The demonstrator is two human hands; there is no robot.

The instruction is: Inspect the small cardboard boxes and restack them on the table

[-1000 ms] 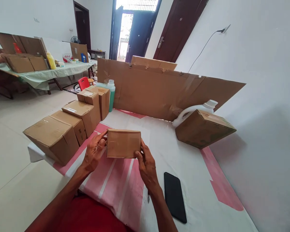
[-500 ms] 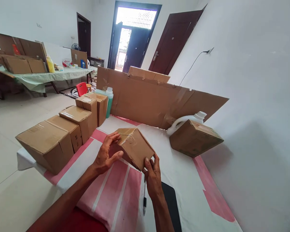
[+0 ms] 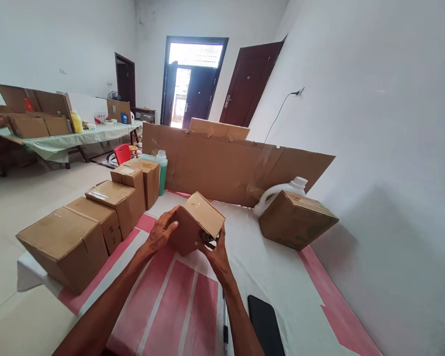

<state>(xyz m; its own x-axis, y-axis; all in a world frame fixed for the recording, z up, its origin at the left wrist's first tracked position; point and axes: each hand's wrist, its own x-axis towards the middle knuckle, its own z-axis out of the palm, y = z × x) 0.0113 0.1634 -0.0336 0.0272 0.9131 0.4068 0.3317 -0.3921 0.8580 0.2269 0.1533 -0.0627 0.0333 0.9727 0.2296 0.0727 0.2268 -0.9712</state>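
A small carton (image 3: 197, 221) sits tilted at mid-bench, left hand (image 3: 162, 232) pressed flat to its left face and right hand (image 3: 213, 249) curled around its near corner. A row of cartons (image 3: 114, 198) lines the left edge. On the right sit a bigger carton (image 3: 294, 220) and a white jug (image 3: 278, 192). A cardboard screen (image 3: 226, 165) stands behind, and a phone (image 3: 265, 324) lies near. The bench (image 3: 282, 277) wears pink-and-white cloth. Far off is an open doorway (image 3: 178, 99).

Row of boxes (image 3: 96, 217) walling the left, cardboard sheet (image 3: 226, 165) behind, lone box (image 3: 296, 220) right, bare cloth (image 3: 250, 259) between
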